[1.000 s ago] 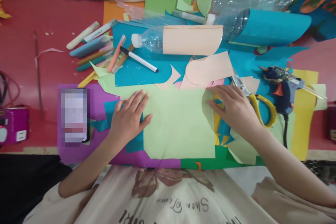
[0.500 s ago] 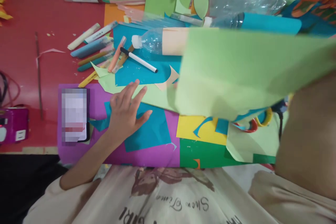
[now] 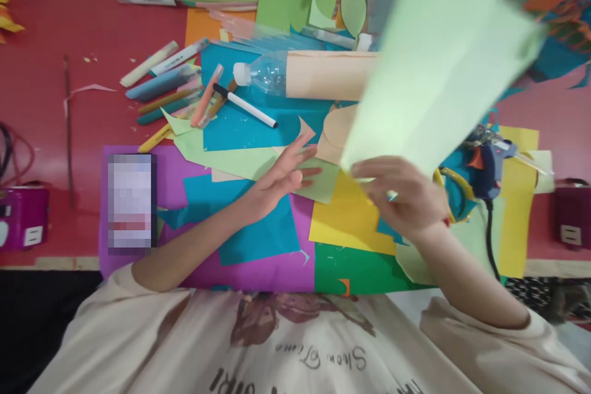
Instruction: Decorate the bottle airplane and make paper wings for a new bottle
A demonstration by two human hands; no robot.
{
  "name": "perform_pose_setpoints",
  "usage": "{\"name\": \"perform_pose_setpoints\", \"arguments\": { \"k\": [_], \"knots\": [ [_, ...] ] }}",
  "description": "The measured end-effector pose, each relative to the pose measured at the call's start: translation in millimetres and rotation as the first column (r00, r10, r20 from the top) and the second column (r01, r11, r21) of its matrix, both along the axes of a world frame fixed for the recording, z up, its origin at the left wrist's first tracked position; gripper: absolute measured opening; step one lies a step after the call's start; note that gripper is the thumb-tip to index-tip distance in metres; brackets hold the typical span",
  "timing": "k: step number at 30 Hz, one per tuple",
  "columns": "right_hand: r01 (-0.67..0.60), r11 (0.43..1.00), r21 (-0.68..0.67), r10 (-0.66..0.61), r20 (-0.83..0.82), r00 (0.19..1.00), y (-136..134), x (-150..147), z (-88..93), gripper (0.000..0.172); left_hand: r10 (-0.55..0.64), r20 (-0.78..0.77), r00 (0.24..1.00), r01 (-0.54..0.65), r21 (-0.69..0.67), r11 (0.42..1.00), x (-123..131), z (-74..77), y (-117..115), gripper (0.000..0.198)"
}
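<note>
My right hand (image 3: 401,194) pinches the near corner of a light green paper sheet (image 3: 438,68), which stands tilted up from the table and is blurred at its far end. My left hand (image 3: 284,178) is open, fingers stretched toward the sheet, and holds nothing. Beneath it lie a cut light green paper piece (image 3: 221,163) and a blue paper sheet (image 3: 258,228). Beyond the hands, a plastic bottle wrapped in peach paper (image 3: 332,74) lies on its side, partly hidden by the sheet. A black-capped white marker (image 3: 249,111) rests on blue paper.
Several markers (image 3: 161,83) lie at the left, above a phone (image 3: 132,200). Yellow-handled scissors (image 3: 455,194) and a dark glue gun (image 3: 492,166) with a cord are right of my right hand. Yellow paper (image 3: 346,215) and green paper (image 3: 355,268) cover the near side.
My right hand has come in from the right edge, and the green sheet has swung from lying sideways to tilted upward. My left hand has moved right, off the cut green piece's left part.
</note>
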State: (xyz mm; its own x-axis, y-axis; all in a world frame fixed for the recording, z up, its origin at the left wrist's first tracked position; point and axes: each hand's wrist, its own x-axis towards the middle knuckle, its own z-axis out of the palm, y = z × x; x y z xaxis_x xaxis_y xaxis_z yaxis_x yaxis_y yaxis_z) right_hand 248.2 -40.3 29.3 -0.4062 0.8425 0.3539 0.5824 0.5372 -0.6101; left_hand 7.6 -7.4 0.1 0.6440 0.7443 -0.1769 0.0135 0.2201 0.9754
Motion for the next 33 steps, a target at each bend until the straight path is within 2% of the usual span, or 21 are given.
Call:
{"name": "perform_pose_setpoints", "arguments": {
  "k": [2, 4, 6, 8, 10, 11, 13, 15, 18, 20, 23, 25, 27, 30, 31, 33],
  "knots": [
    [-0.194, 0.955, 0.223, 0.215, -0.070, 0.974, -4.0, -18.4, -11.1, 0.014, 0.039, 0.007, 0.999, -0.039, -0.016, 0.999, 5.9, -4.5, -0.6, 0.086],
    [-0.290, 0.935, 0.204, 0.302, -0.027, 0.953, -6.4, -29.9, -16.2, 0.015, 0.146, -0.022, 0.989, -0.145, 0.023, 0.989, 8.3, -6.3, -1.6, 0.087],
    [-0.310, 0.945, 0.108, 0.312, -0.006, 0.950, -8.3, -34.5, -16.3, 0.013, 0.239, -0.052, 0.970, -0.237, 0.042, 0.971, 8.0, -6.2, -2.0, 0.089],
    [-0.214, 0.976, 0.043, 0.215, -0.036, 0.976, -9.4, -34.2, -14.7, 0.026, 0.280, -0.052, 0.959, -0.279, 0.023, 0.960, 6.5, -5.5, -1.5, 0.091],
    [0.004, 0.999, -0.043, -0.008, -0.089, 0.996, -8.4, -32.0, -15.0, 0.030, 0.301, -0.034, 0.953, -0.301, 0.012, 0.954, 5.0, -5.2, -0.5, 0.092],
    [0.118, 0.987, -0.108, -0.130, -0.119, 0.984, -6.7, -31.0, -16.5, 0.028, 0.320, -0.028, 0.947, -0.319, 0.018, 0.948, 4.5, -5.3, 0.1, 0.091],
    [0.271, 0.925, -0.267, -0.322, -0.170, 0.931, -1.2, -30.2, -21.7, 0.029, 0.368, -0.040, 0.929, -0.366, 0.045, 0.930, 3.6, -6.1, 0.8, 0.089],
    [0.269, 0.862, -0.430, -0.394, -0.234, 0.889, 5.5, -31.3, -27.2, 0.034, 0.412, -0.065, 0.909, -0.407, 0.081, 0.910, 2.7, -7.3, 1.2, 0.089],
    [0.085, 0.794, -0.602, -0.372, -0.370, 0.851, 12.4, -36.4, -29.2, 0.028, 0.431, -0.091, 0.898, -0.415, 0.151, 0.897, 1.1, -9.6, 1.0, 0.088],
    [0.067, 0.799, -0.598, -0.389, -0.430, 0.815, 13.2, -41.3, -25.2, 0.022, 0.408, -0.105, 0.907, -0.379, 0.224, 0.898, 0.2, -11.8, 0.2, 0.088],
    [0.257, 0.861, -0.439, -0.456, -0.443, 0.772, 10.2, -48.3, -15.5, 0.020, 0.339, -0.134, 0.931, -0.271, 0.371, 0.888, 0.6, -15.6, -2.5, 0.097],
    [0.249, 0.906, -0.343, -0.385, -0.423, 0.820, 7.6, -51.5, -9.9, 0.028, 0.263, -0.146, 0.954, -0.183, 0.411, 0.893, 1.9, -15.9, -5.2, 0.104],
    [0.093, 0.955, -0.281, -0.203, -0.392, 0.897, 5.6, -53.2, -7.4, 0.045, 0.191, -0.113, 0.975, -0.142, 0.341, 0.929, 2.4, -12.3, -7.9, 0.112],
    [-0.136, 0.962, -0.239, 0.053, -0.322, 0.945, 3.8, -54.2, -10.2, 0.064, 0.193, -0.027, 0.981, -0.192, 0.059, 0.980, -1.5, 0.0, -10.0, 0.121],
    [-0.176, 0.955, -0.241, 0.103, -0.287, 0.952, 3.5, -54.5, -12.2, 0.066, 0.205, -0.028, 0.978, -0.206, -0.043, 0.978, -3.9, 4.8, -10.0, 0.119],
    [-0.229, 0.935, -0.270, 0.177, -0.203, 0.963, 3.3, -55.1, -16.0, 0.065, 0.176, -0.058, 0.983, -0.185, -0.230, 0.955, -9.0, 13.5, -9.3, 0.102]
  ]
}}
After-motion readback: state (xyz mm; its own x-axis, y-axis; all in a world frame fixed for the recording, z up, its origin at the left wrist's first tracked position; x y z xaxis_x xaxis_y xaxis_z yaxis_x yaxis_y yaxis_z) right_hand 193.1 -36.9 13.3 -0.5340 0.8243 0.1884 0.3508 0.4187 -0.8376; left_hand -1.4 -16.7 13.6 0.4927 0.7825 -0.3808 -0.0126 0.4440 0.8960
